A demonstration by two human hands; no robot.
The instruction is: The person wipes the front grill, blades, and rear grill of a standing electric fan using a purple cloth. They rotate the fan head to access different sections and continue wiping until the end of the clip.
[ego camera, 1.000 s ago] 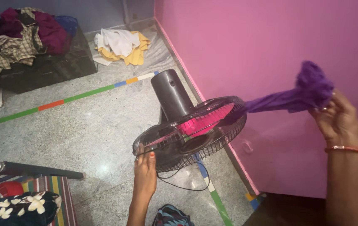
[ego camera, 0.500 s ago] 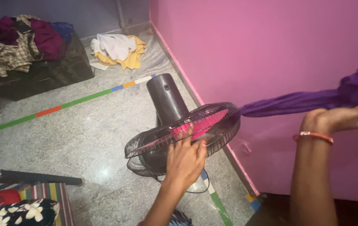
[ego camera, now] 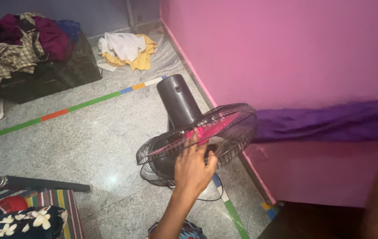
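Pressing flat on the fan (ego camera: pixel 198 139) grille at frame center, your left hand (ego camera: pixel 192 164) has fingers spread open, prob. to steady the cage. A purple cloth (ego camera: pixel 330 121) runs taut from the grille's right edge to the right border of the frame. Your right hand is off-frame; only a blurred arm shows lower right, so can't tell its grip. Clothes pile (ego camera: pixel 25 37) sits upper left.

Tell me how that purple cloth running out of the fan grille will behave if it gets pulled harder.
The purple cloth looks soft and floppy: it bunches into a rope-like band, so it would probably stretch taut rather than resist. Where it enters the wire fan grille it may snag. The fan looks light enough to shift or tip; the left hand lies flat on its grille.
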